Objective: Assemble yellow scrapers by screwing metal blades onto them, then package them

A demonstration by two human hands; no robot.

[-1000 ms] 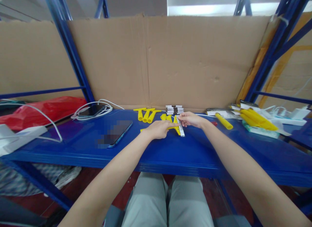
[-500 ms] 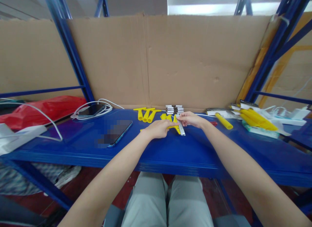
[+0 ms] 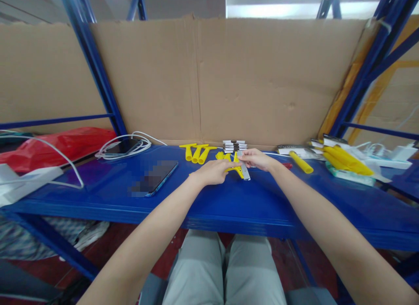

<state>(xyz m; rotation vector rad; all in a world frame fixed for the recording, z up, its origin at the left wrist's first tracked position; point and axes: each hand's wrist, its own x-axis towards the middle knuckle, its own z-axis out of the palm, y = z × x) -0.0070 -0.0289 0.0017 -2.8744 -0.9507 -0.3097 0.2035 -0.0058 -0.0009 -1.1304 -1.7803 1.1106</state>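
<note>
My left hand [image 3: 214, 172] is closed around a yellow T-shaped plastic handle [image 3: 240, 171], whose wide end points right. With pinched fingers, my right hand [image 3: 255, 159] grips a flat silver-grey strip [image 3: 245, 172], lying along that wide end. Whether the strip sits in the handle or just touches it, I cannot tell. More yellow T-shaped handles [image 3: 197, 156] lie in a row beyond my left hand. Other yellow pieces [image 3: 223, 156], partly hidden, are just past my fingers. Behind them is a stack of black-and-white packets [image 3: 235, 146].
A phone [image 3: 159, 178] lies left on the blue shelf [image 3: 225, 204], near a coiled white cable [image 3: 144, 144]. To the right are a yellow tube [image 3: 301, 162], a red object [image 3: 287, 165] and yellow packaged pieces [image 3: 347, 160]. Cardboard [image 3: 262, 82] closes off the back.
The silver-grey strip has tilted slightly and its near end has shifted a little right and away from me. Both hands keep their grips at nearly the same place.
</note>
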